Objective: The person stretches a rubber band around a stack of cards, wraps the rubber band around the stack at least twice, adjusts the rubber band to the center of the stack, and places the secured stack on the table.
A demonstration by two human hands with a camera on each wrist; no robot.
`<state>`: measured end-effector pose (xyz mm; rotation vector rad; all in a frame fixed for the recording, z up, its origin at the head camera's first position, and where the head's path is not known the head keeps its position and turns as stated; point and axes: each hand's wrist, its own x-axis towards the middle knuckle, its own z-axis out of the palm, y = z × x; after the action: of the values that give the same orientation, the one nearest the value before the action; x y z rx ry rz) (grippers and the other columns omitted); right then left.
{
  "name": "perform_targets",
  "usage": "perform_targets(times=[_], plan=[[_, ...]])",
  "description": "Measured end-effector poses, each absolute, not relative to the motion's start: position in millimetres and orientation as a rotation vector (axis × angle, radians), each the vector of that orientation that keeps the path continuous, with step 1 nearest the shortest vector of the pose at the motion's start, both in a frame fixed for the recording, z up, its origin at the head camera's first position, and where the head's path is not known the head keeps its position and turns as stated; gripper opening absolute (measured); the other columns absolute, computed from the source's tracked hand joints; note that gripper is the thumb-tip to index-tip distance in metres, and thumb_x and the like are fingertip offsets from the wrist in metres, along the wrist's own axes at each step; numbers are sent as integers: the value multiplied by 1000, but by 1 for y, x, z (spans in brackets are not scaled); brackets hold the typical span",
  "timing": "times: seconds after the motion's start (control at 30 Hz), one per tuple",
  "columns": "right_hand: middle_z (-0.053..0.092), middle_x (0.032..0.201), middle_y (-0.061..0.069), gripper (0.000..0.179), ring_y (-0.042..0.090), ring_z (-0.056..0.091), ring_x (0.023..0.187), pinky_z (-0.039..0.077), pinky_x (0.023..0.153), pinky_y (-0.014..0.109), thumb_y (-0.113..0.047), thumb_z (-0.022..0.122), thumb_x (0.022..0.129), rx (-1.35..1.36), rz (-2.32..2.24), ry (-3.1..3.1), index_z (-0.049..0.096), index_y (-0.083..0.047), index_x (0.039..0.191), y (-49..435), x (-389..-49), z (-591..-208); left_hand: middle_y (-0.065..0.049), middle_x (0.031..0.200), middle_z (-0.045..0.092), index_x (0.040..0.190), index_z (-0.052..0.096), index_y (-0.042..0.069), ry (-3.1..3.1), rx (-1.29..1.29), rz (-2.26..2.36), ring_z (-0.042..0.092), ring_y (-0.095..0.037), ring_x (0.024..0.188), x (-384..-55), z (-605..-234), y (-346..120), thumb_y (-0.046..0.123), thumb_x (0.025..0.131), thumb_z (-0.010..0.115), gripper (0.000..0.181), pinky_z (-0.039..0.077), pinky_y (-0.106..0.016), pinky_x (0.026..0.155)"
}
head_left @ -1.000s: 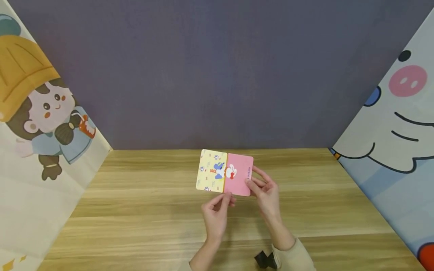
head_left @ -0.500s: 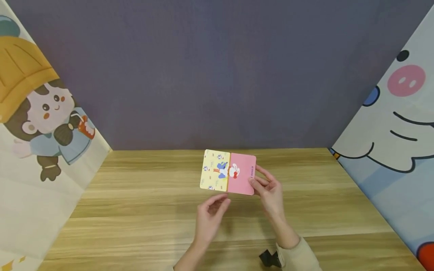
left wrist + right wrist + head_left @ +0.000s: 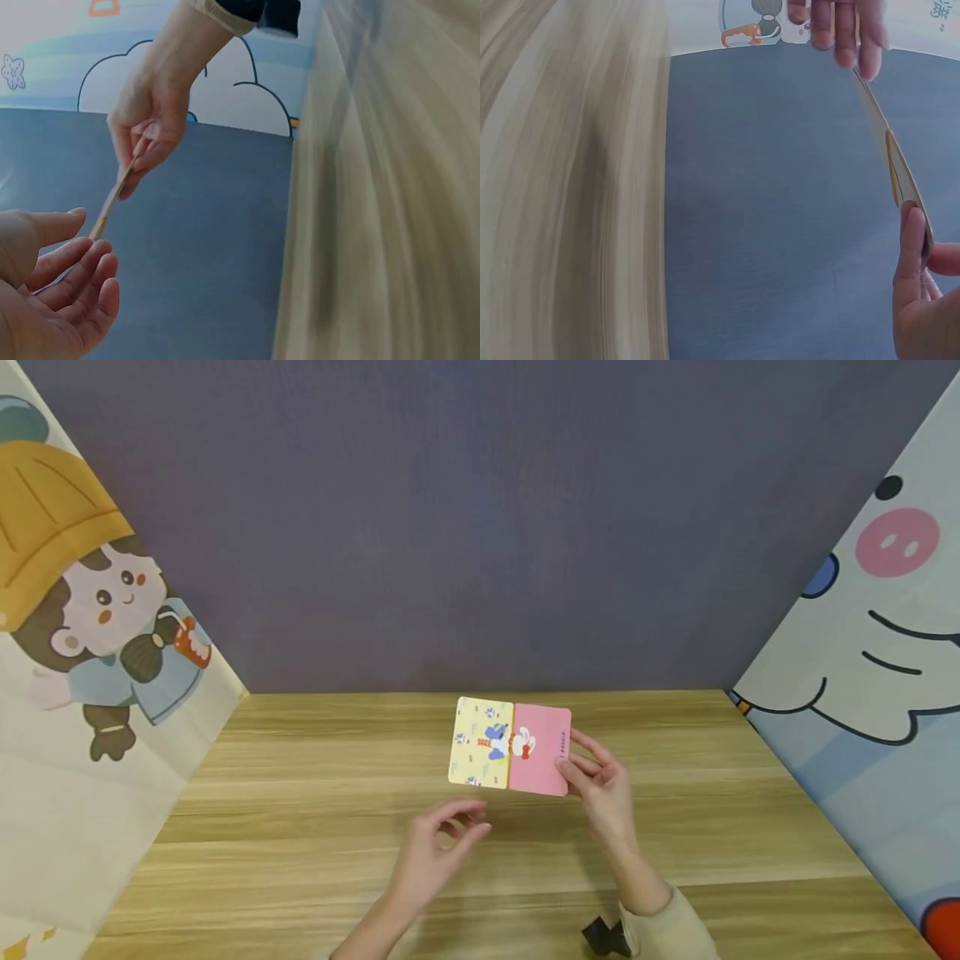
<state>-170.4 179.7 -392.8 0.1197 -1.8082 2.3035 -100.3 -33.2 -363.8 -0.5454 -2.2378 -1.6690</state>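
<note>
A thin rounded-corner notebook (image 3: 542,752), half pale yellow and half pink, shows a blue dog and a white rabbit in the head view. My right hand (image 3: 606,789) pinches its pink end, thumb on the front face and fingers behind. In the right wrist view the notebook (image 3: 877,112) appears nearly edge-on, and an orange band (image 3: 892,169) runs across its middle and stands out on the underside. Below the yellow half, my left hand (image 3: 438,843) is apart from it, fingers loosely curved and holding nothing. The notebook is held up over the table.
A wood-grain table (image 3: 300,827) lies below, with a dark grey panel (image 3: 480,527) behind it. Cartoon-printed side walls (image 3: 847,677) slant in at left and right. A black object (image 3: 606,937) sits by the right sleeve (image 3: 670,927).
My left hand has let go of the notebook's lower edge and drawn away down and to the left. My right hand, still holding the notebook, has shifted slightly right.
</note>
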Motion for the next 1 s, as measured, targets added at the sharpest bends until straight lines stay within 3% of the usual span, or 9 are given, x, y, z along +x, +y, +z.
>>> perform_targets(times=[0.07,0.13,0.3,0.47,0.57,0.8,1.0], plan=[[68,82,-1,43,15,65,71,54,57,26,13,55,80,22,2295,-1854,45,8,122,171,-155,-366,-6,83,65,91,64,0,-2223,-591,-1603,59,-20,70,-104,-369,-39,-5,70,69,22,51,-26,57],[68,81,-1,43,14,65,71,54,58,26,14,55,80,36,2310,-1843,44,10,122,171,-154,-365,-3,85,66,92,65,3,-2198,-612,-1556,60,-19,71,-109,-376,-44,-3,70,70,24,51,-26,57],[67,88,10,45,21,65,75,54,61,30,6,61,78,188,2319,-1781,45,10,121,178,-157,-382,-1,87,65,93,66,5,-2165,-620,-1478,60,-18,71,-118,-376,-54,1,69,72,25,51,-26,57],[62,100,22,46,33,62,82,54,60,36,4,60,81,394,2342,-1704,47,1,125,207,-195,-463,-4,85,65,94,64,1,-2172,-594,-1441,59,-19,70,-126,-372,-61,-1,66,74,30,51,-28,56],[61,102,21,49,34,62,84,54,60,37,2,61,81,374,2309,-1749,46,-3,127,218,-211,-497,-7,85,64,96,63,0,-2179,-577,-1427,58,-20,69,-132,-372,-64,2,64,76,35,51,-28,55],[65,91,19,41,23,65,76,54,58,29,4,61,79,344,2317,-1737,50,6,119,187,-163,-408,-9,90,62,113,57,3,-2240,-528,-1485,58,-24,74,-143,-376,-67,11,60,80,58,51,-31,56],[65,91,18,43,23,65,75,54,57,30,0,64,79,385,2322,-1738,51,2,120,196,-183,-448,-5,93,60,127,45,4,-2371,-487,-1585,57,-20,76,-150,-383,-66,14,59,81,77,50,-34,61]])
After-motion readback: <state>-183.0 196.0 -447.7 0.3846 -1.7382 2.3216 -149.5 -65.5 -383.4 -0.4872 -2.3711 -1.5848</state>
